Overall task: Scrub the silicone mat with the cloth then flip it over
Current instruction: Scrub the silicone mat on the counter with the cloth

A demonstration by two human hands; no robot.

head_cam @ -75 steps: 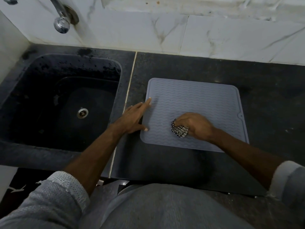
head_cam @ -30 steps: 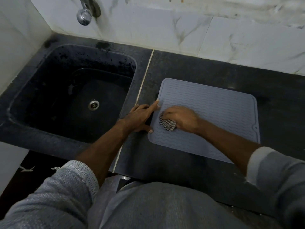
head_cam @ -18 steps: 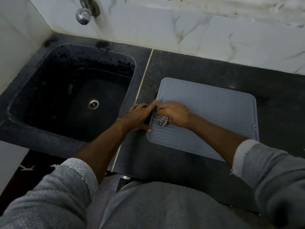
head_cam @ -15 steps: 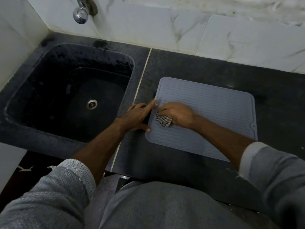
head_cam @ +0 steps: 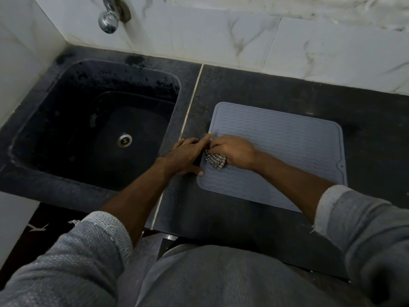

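Right hand [head_cam: 235, 152] clutching bunched cloth [head_cam: 215, 160] at silicone mat's [head_cam: 287, 142] nine o'clock edge; left hand [head_cam: 187, 155] flat, pinning it. Likely floppy, light, grippy; best peeled from a corner.

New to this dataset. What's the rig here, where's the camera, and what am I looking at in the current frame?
There is no robot: a person works with two bare hands, and one wide-angle camera worn on the head looks forward and down, so the arms come in from the bottom of the picture.

A grey silicone mat lies flat on a dark stone counter, with a black sink to its left and a tap on the marble wall above the sink.

The right hand grips a bunched checked cloth and presses it on the mat near the mat's left edge. The left hand rests at that edge with fingers extended, apparently steadying it. The mat is not yet flipped.
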